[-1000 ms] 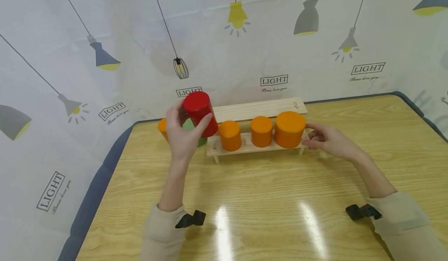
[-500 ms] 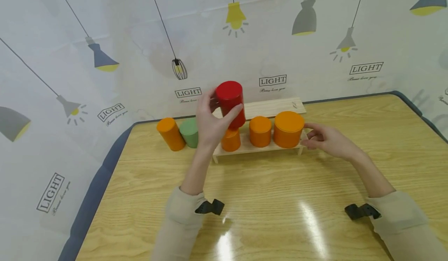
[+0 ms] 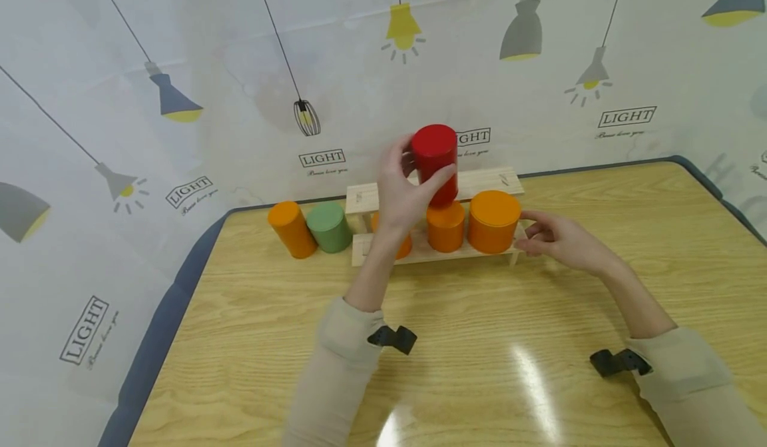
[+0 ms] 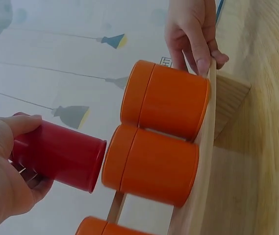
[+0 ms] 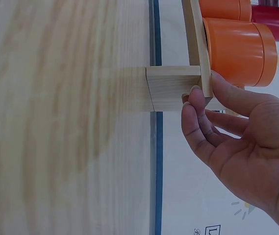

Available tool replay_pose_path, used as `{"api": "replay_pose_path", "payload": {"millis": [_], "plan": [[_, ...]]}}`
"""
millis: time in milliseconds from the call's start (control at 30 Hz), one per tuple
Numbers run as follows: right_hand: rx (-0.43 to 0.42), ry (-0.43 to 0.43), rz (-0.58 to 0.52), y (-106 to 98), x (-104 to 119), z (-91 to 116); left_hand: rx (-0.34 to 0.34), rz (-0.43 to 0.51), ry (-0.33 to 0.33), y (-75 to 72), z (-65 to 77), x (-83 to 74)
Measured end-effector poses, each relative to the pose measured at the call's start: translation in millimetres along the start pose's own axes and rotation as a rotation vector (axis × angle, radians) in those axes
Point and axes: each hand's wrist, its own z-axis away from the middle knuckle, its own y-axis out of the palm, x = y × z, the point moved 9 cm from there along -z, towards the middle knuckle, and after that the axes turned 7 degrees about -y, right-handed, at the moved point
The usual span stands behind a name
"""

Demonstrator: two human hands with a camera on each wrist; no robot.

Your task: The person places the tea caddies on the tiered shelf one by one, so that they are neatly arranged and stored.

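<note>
My left hand (image 3: 400,197) grips a red canister (image 3: 436,160), thumb on one side and fingers round the other. It is held up over the two-tier wooden shelf (image 3: 487,179), overlapping the middle orange canister in the head view. In the left wrist view its end comes close to that middle canister's lid (image 4: 115,156). On the lower tier are three orange canisters, the largest (image 3: 495,224) at the right end and the leftmost partly hidden by my left hand. My right hand (image 3: 563,242) pinches the right end of the lower board (image 5: 205,63) between thumb and fingers.
Left of the shelf, a tall orange canister (image 3: 292,230) and a green canister (image 3: 329,227) stand side by side on the wood-grain table (image 3: 467,340). Behind the table's dark edge hangs a white wall covering (image 3: 252,67) printed with lamps.
My left hand has carried the red canister rightward and slightly up, from near the green canister to over the shelf, and the canister is more upright. My right hand stays put.
</note>
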Motion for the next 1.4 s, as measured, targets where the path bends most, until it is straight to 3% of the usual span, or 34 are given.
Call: {"api": "replay_pose_path", "payload": {"millis": [233, 600, 833, 1100, 1400], "plan": [[-0.003, 0.016, 0.014, -1, 0, 1, 0.014, 0.017, -0.086, 23.2, -8.1, 7.2], [-0.006, 0.000, -0.011, 1, 2, 1, 0.040, 0.007, -0.070, 54.7, -18.2, 15.4], [-0.005, 0.001, -0.013, 1, 0, 0, 0.038, 0.018, -0.107, 67.1, -21.6, 25.4], [-0.009, 0.004, -0.027, 1, -2, 0, 0.038, 0.000, -0.066, 78.4, -25.6, 25.2], [-0.016, 0.018, 0.002, -1, -2, 2, 0.038, -0.063, -0.072, 86.3, -28.1, 27.1]]}}
